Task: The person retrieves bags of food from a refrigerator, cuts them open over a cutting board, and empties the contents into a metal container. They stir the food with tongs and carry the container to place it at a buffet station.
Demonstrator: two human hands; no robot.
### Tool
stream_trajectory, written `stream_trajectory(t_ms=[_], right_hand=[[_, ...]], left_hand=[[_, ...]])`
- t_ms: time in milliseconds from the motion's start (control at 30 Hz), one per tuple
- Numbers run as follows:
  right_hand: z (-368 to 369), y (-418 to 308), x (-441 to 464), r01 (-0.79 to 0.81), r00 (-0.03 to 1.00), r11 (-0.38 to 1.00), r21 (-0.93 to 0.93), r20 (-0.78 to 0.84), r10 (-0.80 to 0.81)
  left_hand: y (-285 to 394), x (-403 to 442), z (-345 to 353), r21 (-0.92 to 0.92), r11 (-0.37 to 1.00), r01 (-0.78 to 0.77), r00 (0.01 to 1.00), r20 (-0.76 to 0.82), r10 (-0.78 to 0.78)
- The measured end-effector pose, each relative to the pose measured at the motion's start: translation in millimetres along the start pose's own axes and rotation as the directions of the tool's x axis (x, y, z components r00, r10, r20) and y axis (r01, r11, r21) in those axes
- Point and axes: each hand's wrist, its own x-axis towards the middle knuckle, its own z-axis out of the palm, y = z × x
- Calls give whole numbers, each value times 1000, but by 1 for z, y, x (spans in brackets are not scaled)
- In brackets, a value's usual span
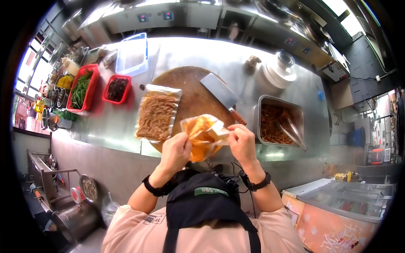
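My left hand (pixel 176 147) grips the left edge of a clear plastic bag (pixel 202 134) smeared with orange-brown sauce. The bag's right edge is pinched by my right hand (pixel 241 141). It hangs over the near edge of a round wooden chopping board (pixel 192 80). Left of the bag lies a flat, filled packet (pixel 158 113) of brown shredded food, partly on the board. A cleaver (pixel 220 90) rests on the board, its wooden handle close beyond my right hand. Farther right stands a metal tray (pixel 260 122) of dark shredded food with tongs (pixel 292 133) in it.
On the steel table's left are a red basket (pixel 96 80) of green vegetables, a small red tub (pixel 126 98) of dark food and a clear plastic container (pixel 144 55). White plates (pixel 278 75) are stacked at the back right. A glass-topped cabinet (pixel 337 198) stands at lower right.
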Motion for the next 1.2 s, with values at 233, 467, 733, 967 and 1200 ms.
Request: stream_trajectory(t_ms=[233, 467, 733, 967, 1200], right_hand=[[9, 35, 12, -180, 978, 975, 129, 125, 164], [16, 13, 31, -283, 936, 952, 119, 253, 246], [19, 55, 46, -103, 961, 993, -64, 251, 116], [12, 47, 39, -427, 902, 723, 543, 311, 300], [49, 27, -28, -447, 871, -72, 892, 452, 191]], left_hand=[[-2, 1, 6, -33, 999, -2, 998, -67, 0], [-19, 10, 7, -135, 990, -46, 993, 101, 60], [-35, 11, -11, -172, 983, -69, 991, 101, 87], [-34, 24, -8, -259, 962, -82, 984, 134, 120], [-52, 26, 8, -556, 807, 199, 978, 169, -125]])
